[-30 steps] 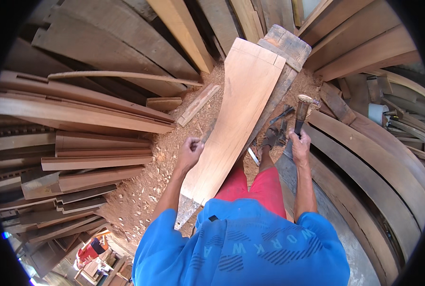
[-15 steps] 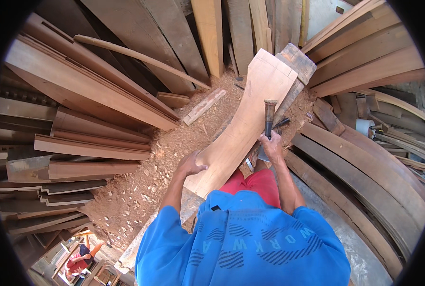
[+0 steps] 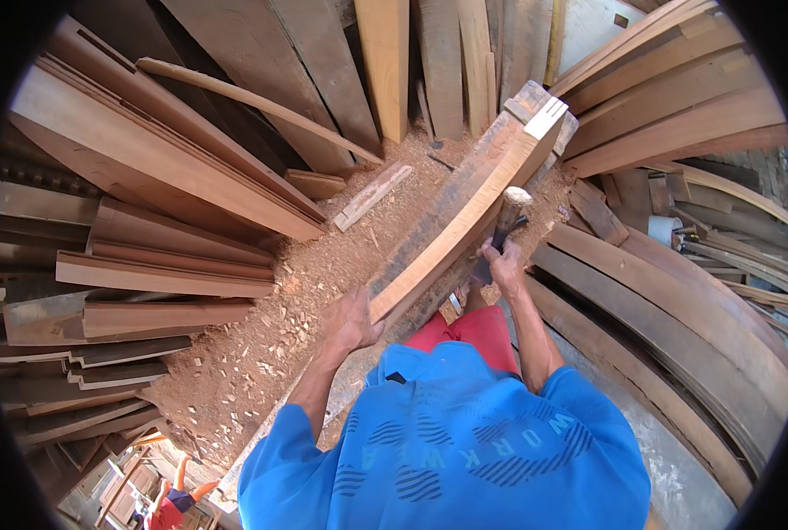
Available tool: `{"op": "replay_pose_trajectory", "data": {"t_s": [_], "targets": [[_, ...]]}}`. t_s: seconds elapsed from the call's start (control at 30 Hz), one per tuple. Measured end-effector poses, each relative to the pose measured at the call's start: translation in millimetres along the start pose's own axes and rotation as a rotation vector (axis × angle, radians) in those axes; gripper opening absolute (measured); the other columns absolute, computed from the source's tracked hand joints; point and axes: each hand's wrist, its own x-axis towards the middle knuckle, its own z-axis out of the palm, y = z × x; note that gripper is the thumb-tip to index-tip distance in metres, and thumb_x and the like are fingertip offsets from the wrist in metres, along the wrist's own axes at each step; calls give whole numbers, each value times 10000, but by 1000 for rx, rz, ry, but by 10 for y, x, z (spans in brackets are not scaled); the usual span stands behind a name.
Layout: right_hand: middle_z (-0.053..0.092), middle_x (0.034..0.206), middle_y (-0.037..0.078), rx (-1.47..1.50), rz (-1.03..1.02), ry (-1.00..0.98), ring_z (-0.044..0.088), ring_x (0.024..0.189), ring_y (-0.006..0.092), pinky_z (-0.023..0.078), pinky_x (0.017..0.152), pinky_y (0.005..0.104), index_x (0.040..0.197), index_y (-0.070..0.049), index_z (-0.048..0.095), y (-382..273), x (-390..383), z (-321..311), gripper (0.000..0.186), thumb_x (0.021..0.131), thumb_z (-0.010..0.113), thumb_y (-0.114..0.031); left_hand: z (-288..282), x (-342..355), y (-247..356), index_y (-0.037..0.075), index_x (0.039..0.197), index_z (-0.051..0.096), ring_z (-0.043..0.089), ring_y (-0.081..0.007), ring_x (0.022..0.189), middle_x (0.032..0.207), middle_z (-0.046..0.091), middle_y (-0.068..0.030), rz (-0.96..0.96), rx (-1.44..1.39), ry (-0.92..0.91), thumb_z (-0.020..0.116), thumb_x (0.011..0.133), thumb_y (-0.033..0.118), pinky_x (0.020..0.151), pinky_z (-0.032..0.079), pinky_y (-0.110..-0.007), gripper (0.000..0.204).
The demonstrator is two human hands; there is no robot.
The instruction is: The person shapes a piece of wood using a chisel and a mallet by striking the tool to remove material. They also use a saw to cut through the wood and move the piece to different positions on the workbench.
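A curved wooden piece point(image 3: 465, 223) stands on its narrow edge along a rough, dark timber bench point(image 3: 447, 196). Pale slots are cut in its far end. My left hand point(image 3: 351, 320) grips the near end, fingers closed round it. My right hand point(image 3: 503, 263), to the right of the piece, is closed round a chisel-like tool point(image 3: 512, 210) with a worn, flattened wooden butt pointing up. Its lower end is hidden by the hand and what lies below. Another dark handle shows close beside it, too partly hidden to name.
Wood chips and sawdust point(image 3: 261, 353) cover the ground at left, with a short offcut point(image 3: 372, 196) lying there. Stacked boards point(image 3: 164, 150) crowd the left and far sides, and curved planks point(image 3: 650, 327) the right. Another person point(image 3: 171, 503) is at the lower left.
The curved wooden piece has been tipped from its broad face onto its edge. My left hand now wraps its near end instead of lying on top. The tool's butt has tilted toward the camera.
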Motion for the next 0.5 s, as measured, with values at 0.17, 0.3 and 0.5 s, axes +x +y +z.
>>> {"op": "replay_pose_trajectory", "data": {"t_s": [0.17, 0.3, 0.5], "targets": [[709, 838, 60, 74, -122, 141, 670, 762, 145, 540, 713, 313, 1029, -12, 632, -133, -174, -277, 100, 1034, 603, -107, 474, -32, 114, -15, 1406, 525, 635, -449, 1168, 1204, 654, -287, 243, -78, 22, 741, 741, 239, 996, 523, -523, 743], [698, 826, 57, 107, -236, 251, 640, 731, 137, 526, 687, 320, 1006, -24, 604, -593, -300, -655, 104, 1028, 609, -126, 764, -26, 139, -53, 1546, 380, 622, -503, 1167, 1222, 635, -339, 314, -244, 26, 717, 727, 185, 1078, 496, -511, 916], [717, 856, 59, 239, -424, 378, 665, 776, 138, 536, 726, 307, 1027, -31, 618, -1194, -243, -942, 127, 1058, 626, -153, 465, -61, 404, -54, 1568, 347, 653, -502, 1136, 1202, 658, -362, 171, -272, -164, 713, 731, 140, 1025, 528, -511, 933]]}}
